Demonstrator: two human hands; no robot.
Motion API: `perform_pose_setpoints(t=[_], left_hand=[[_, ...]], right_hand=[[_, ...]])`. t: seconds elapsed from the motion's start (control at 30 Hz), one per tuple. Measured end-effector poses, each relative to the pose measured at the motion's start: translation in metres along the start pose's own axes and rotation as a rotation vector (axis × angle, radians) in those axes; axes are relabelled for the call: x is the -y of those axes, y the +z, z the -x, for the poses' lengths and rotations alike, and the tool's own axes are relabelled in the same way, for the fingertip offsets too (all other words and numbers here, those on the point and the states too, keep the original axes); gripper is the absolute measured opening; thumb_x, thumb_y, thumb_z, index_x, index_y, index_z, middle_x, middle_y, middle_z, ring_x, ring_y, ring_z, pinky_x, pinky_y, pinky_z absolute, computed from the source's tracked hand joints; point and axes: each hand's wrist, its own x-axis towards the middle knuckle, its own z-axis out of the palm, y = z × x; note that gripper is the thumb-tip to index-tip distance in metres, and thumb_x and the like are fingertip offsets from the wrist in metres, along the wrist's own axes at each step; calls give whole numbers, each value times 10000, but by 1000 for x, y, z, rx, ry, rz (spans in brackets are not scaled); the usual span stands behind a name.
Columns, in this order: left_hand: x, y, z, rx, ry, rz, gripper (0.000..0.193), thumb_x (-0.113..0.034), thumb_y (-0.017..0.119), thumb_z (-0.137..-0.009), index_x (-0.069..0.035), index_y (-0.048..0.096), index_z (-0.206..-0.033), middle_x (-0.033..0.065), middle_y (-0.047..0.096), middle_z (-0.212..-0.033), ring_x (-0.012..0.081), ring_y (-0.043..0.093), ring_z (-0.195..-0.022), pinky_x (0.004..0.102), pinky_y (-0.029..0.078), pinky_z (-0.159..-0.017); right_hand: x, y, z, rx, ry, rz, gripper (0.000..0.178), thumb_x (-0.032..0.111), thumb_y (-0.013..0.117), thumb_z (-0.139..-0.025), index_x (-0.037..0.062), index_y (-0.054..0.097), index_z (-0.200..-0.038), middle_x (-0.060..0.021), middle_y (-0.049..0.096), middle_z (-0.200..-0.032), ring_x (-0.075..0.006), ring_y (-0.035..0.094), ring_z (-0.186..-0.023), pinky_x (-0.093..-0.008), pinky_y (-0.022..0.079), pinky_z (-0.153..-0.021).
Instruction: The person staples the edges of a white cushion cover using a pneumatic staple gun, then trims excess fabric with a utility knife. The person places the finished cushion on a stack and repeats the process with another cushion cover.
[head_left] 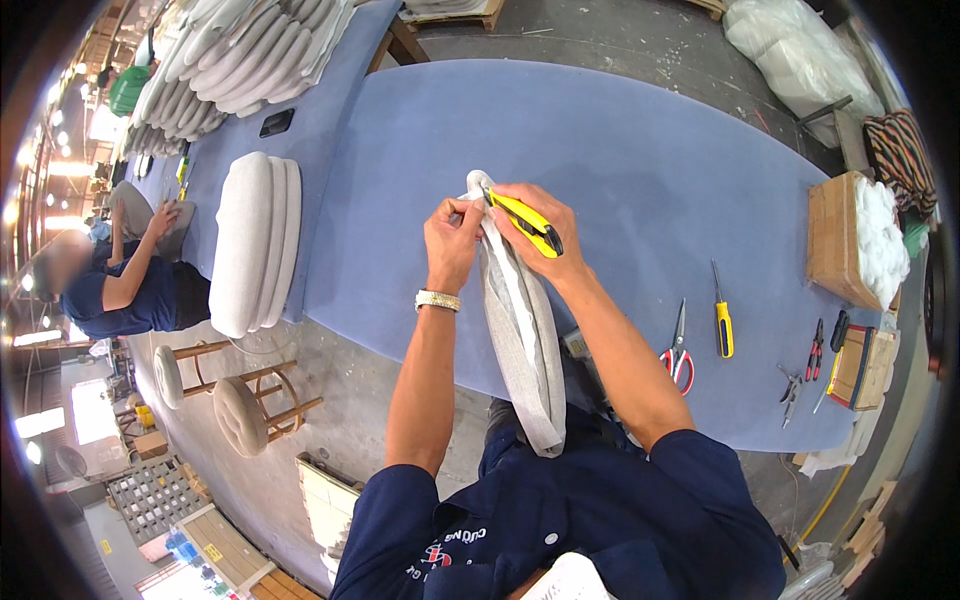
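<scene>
1. Between the two hands, a long light-grey cushion (515, 350) is held lengthwise, its narrow end at the fingers and its other end reaching back to the person's dark shirt. Its fabric looks finely woven; a white strip shows along it between the grey edges.
2. At that narrow end, the left hand (452, 240) pinches the fabric between thumb and fingers, a pale banded bracelet (437, 300) on its wrist. Close against it, the right hand (552, 208) is curled around a yellow utility knife (520, 215), whose front end points at the cushion; whether the blade touches cannot be told.
3. Under both hands spreads a smooth blue table (430, 130). Its near edge passes beneath the forearms, with the cushion crossing it in view.
4. Right of the right hand, well apart, lie red-handled scissors (680, 365) and a yellow-handled screwdriver (724, 328); farther out are red-handled pliers (815, 350) and a cardboard box (835, 235) with white filling.
5. Left of the left hand, a broad stretch of blue separates it from a row of grey cushions (250, 245); beyond sits another person (130, 280).
6. Ahead of the hands, the blue surface runs to a curved far edge, past which lie grey floor (600, 40) and a plastic-wrapped bundle (795, 60).
</scene>
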Motion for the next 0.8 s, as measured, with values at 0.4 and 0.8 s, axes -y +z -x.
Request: perform_pose_setpoints(t=[0.4,0.8], left_hand=[[6,1,-7,-11,-72,170,153,-131,755,-928,-58,662,-831,-29,563,-702,56,478,-636,225,378,-611],[1,-1,-8,-24,-76,139,185,-125,749,-923,-37,642,-799,-13,575,-701,63,491,-636,245,393,-615]], right_hand=[[0,-4,5,33,82,13,216,153,748,-924,51,709,-1110,-78,740,-903,-169,705,-767,-304,553,-699],[6,-10,13,40,84,-8,220,173,733,-929,56,695,-1112,-87,730,-888,-193,709,-753,-319,548,-693]])
